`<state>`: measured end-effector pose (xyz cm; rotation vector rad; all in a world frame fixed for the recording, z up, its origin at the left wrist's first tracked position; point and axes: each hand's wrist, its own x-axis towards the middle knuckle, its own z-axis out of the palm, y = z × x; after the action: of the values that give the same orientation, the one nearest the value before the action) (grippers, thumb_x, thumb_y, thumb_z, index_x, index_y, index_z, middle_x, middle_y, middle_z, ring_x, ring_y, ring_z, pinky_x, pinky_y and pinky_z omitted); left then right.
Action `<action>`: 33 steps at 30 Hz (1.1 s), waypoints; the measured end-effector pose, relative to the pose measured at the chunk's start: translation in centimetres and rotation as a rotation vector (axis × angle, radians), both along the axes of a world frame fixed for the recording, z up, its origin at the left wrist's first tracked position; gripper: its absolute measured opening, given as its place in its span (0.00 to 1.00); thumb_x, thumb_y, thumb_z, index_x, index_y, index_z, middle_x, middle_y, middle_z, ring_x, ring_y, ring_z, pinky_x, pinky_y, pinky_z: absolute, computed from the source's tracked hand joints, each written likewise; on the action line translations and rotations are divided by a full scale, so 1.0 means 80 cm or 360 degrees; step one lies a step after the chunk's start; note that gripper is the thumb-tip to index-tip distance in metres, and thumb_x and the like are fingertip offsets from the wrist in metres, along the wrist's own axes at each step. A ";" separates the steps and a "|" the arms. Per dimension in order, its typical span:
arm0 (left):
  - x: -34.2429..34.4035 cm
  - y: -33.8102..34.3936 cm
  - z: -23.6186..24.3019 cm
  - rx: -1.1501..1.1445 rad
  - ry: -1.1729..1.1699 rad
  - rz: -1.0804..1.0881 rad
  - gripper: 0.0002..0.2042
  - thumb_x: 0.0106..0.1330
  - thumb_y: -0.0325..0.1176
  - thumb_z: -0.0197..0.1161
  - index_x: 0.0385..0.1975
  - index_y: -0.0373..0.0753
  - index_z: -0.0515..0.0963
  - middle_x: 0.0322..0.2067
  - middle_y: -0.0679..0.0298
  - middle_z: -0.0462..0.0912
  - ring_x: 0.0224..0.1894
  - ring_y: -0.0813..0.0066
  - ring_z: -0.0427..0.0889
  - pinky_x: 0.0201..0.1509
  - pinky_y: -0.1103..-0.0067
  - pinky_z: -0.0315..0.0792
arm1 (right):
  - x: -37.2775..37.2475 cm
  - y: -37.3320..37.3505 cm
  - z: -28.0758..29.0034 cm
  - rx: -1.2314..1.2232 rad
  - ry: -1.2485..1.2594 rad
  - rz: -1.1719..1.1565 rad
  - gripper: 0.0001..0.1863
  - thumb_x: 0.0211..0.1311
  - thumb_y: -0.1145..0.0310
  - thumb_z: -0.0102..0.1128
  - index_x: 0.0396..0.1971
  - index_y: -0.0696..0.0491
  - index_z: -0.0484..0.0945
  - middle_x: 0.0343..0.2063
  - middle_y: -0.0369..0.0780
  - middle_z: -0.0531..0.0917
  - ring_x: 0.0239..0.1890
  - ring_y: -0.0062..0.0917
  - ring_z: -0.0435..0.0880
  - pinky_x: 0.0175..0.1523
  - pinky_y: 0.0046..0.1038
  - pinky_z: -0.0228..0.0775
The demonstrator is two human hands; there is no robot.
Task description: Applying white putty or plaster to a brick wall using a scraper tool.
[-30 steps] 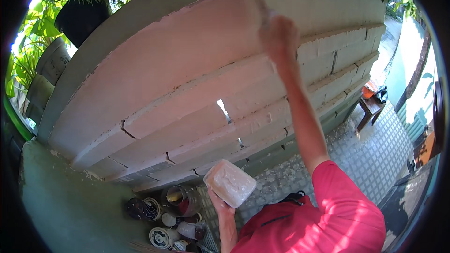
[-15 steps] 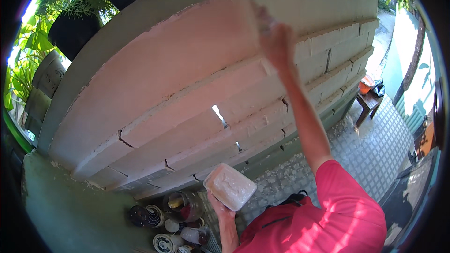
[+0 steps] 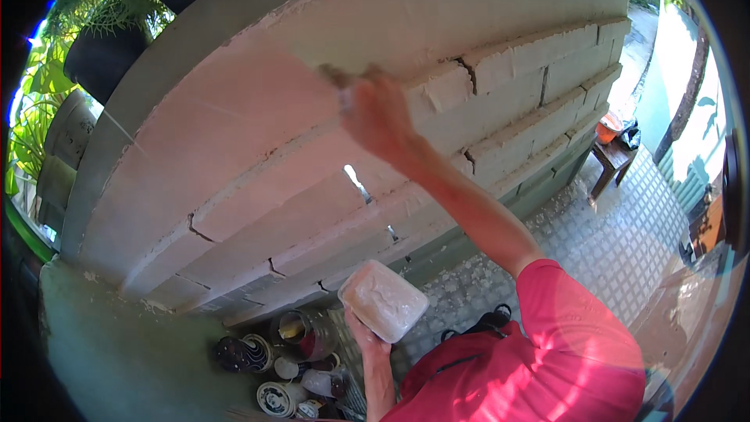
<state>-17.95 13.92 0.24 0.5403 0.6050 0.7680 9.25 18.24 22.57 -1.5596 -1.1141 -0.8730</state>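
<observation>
My left hand [image 3: 366,334] grips a shallow white plastic tub [image 3: 405,325] low in front of me. A pale, pasty mass [image 3: 380,297] lies inside it; the fingers beneath the tub are partly hidden. My right arm reaches up to the wall [image 3: 234,101], and the right hand [image 3: 379,116] is closed around a small hand tool [image 3: 334,76] pressed close to the upper surface. Motion smears the tool, so its exact kind is unclear. Left of it the wall looks pinkish; to its right the surface is pale cream.
Cracks and narrow ledges cross the wall, with a bright gap [image 3: 357,183] through it. Several buckets and cans [image 3: 280,400] crowd its lower left foot. Potted plants [image 3: 105,59] stand along the top left. A small wooden stool [image 3: 612,164] stands on the tiled floor [image 3: 582,244] at right.
My right hand has swept left and down along the wall with the tool, and pale cream now shows where pink was. The left hand and tub stay nearly in place.
</observation>
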 end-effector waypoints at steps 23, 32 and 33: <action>0.037 -0.047 -0.008 -0.0024 -0.0153 0.0218 0.27 0.69 0.54 0.41 0.61 0.43 0.64 0.56 0.61 0.72 0.56 0.61 0.75 0.57 0.63 0.73 | 0.077 -0.062 -0.001 -0.0207 0.0684 -0.0401 0.14 0.49 0.75 0.58 0.38 0.54 0.83 0.19 0.45 0.80 0.34 0.39 0.79 0.44 0.40 0.65; 0.046 -0.067 -0.011 -0.0073 -0.0155 0.0244 0.27 0.70 0.54 0.39 0.60 0.43 0.64 0.55 0.61 0.73 0.54 0.62 0.75 0.56 0.64 0.74 | -0.018 0.022 -0.011 -0.0187 -0.0139 0.0206 0.20 0.40 0.79 0.59 0.40 0.55 0.82 0.23 0.42 0.83 0.33 0.34 0.77 0.40 0.38 0.62; 0.040 -0.065 -0.017 -0.0095 -0.0145 0.0269 0.27 0.70 0.54 0.39 0.60 0.43 0.64 0.55 0.61 0.73 0.55 0.61 0.75 0.56 0.64 0.73 | -0.019 0.018 -0.003 -0.0183 -0.0148 0.0210 0.20 0.40 0.79 0.59 0.40 0.55 0.82 0.23 0.42 0.83 0.33 0.34 0.77 0.40 0.38 0.62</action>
<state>-14.75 8.71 -1.15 0.4007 0.5917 0.9261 7.74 19.66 22.32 -1.5318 -1.3387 -0.8114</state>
